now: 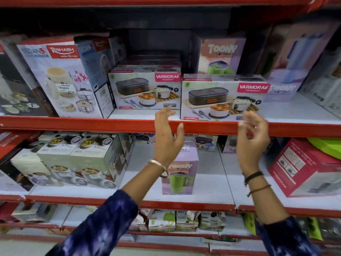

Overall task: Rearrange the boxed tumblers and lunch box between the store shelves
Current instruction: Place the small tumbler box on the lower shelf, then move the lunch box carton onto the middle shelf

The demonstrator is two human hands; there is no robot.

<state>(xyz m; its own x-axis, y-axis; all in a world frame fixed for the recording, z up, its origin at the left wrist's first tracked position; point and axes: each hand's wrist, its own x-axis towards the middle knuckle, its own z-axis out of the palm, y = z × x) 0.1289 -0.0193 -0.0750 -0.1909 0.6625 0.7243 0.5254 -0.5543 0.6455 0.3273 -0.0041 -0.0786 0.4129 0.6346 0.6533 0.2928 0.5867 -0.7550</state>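
A Varmora lunch box carton [221, 100] sits at the front edge of the upper shelf [110, 124], beside a second identical carton [145, 89] set further back on its left. My left hand [168, 137] and my right hand [252, 139] hover just below the front carton, fingers spread, holding nothing. A lilac Toony tumbler box [220, 56] stands behind the cartons, and another Toony tumbler box [284, 89] lies to the right. On the lower shelf [212, 182] a third Toony tumbler box [180, 174] stands upright, partly hidden by my left wrist.
Tall Rishabh Sedan tiffin boxes [57, 76] fill the upper shelf's left. Green-grey lunch carrier boxes [73, 159] crowd the lower shelf's left, a red Varmora box [306, 167] its right. Small boxes [177, 220] line the bottom shelf. Bare white shelf lies right of the front carton.
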